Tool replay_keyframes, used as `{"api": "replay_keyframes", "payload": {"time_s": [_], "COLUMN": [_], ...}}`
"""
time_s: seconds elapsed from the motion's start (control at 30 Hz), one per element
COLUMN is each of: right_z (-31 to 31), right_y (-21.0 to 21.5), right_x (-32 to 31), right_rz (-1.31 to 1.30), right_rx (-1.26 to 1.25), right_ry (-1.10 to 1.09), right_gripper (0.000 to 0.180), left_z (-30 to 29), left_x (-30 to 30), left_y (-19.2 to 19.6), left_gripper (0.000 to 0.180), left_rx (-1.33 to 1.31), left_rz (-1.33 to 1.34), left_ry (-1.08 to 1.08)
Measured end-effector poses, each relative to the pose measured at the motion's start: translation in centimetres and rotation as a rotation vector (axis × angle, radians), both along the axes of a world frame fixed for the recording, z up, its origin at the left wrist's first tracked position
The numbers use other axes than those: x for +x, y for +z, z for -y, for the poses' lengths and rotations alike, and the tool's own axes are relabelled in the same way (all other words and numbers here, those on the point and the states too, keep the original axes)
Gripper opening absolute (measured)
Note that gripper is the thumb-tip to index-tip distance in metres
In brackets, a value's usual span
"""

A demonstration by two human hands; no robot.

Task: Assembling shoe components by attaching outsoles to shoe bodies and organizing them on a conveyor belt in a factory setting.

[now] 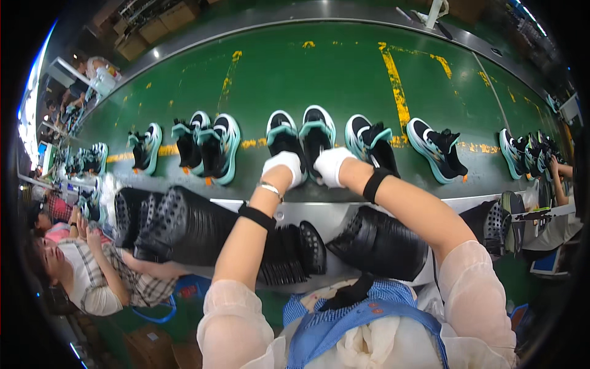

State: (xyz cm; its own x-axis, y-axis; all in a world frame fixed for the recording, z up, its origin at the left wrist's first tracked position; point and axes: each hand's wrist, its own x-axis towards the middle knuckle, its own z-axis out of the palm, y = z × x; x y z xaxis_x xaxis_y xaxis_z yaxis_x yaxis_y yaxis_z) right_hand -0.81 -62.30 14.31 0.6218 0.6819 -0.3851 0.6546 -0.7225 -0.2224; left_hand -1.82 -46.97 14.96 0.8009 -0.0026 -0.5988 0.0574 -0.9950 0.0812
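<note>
Both gloved hands down on a pair of black-and-teal sneakers on the green belt.

Left hand [286, 166], in a white glove, sits curled over the heel of the left black-and-teal sneaker [281, 132]; right hand [332, 166], gloved white too, closes on the heel of the right black-and-teal sneaker [318, 130] just beside it. How tight either grip is, I cannot tell. The pair stands toes away on the green conveyor belt [307, 74], mid-row, with more sneakers [212, 144] strung out left and right. Near side of the belt, stacks of black perforated insoles [184, 227] lie on the grey table [307, 215]. Another person in a plaid shirt [110, 280] sits to the left.
</note>
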Motion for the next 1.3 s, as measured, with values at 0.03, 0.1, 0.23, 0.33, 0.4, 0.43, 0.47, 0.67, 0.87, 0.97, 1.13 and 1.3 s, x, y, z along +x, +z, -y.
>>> {"api": "replay_keyframes", "payload": {"time_s": [0.03,0.1,0.23,0.33,0.4,0.43,0.47,0.67,0.87,0.97,1.13,1.3], "right_z": [0.1,0.6,1.1,0.6,0.7,0.7,0.4,-0.9,-0.7,0.4,3.3,5.6], "right_y": [0.0,0.5,2.5,4.2,4.6,4.6,4.3,2.9,2.7,4.5,5.3,6.8], "right_x": [0.0,0.0,-2.4,-5.0,-7.3,-8.1,-8.8,-13.3,-14.3,-14.3,-12.5,-10.0], "right_rz": [0.015,-0.006,0.119,0.326,0.155,-0.011,-0.148,-1.061,-1.043,-0.834,-0.155,-0.447], "right_rx": [-0.001,0.034,0.045,0.260,0.389,0.335,0.281,0.369,0.421,0.317,0.611,0.981], "right_ry": [-0.013,-0.034,-0.077,-0.061,-0.194,-0.216,-0.207,-0.683,-0.809,-0.708,-0.722,-0.761], "right_gripper": [0.027,0.028,0.024,0.020,0.022,0.028,0.031,0.033,0.022,0.024,0.030,0.025], "left_z": [0.1,0.1,-0.5,-1.7,-0.1,0.3,0.2,-0.7,0.1,0.1,-0.2,-0.6], "left_x": [0.0,-0.5,-2.3,-5.1,-7.7,-9.5,-11.5,-21.2,-24.1,-24.2,-23.4,-20.1], "left_y": [0.2,0.5,0.9,1.8,5.0,6.4,6.9,7.1,3.7,3.3,3.8,6.3], "left_gripper": [0.031,0.032,0.039,0.043,0.046,0.044,0.045,0.048,0.054,0.055,0.056,0.060], "left_rx": [0.003,0.006,-0.006,-0.063,-0.086,-0.181,-0.255,-0.287,-0.279,-0.290,-0.439,-0.961], "left_rz": [-0.024,0.017,0.067,0.294,0.420,0.492,0.558,0.677,0.736,0.754,0.766,0.756], "left_ry": [0.046,-0.008,0.014,-0.016,-0.056,-0.082,-0.125,-0.183,-0.106,-0.111,0.038,0.366]}}
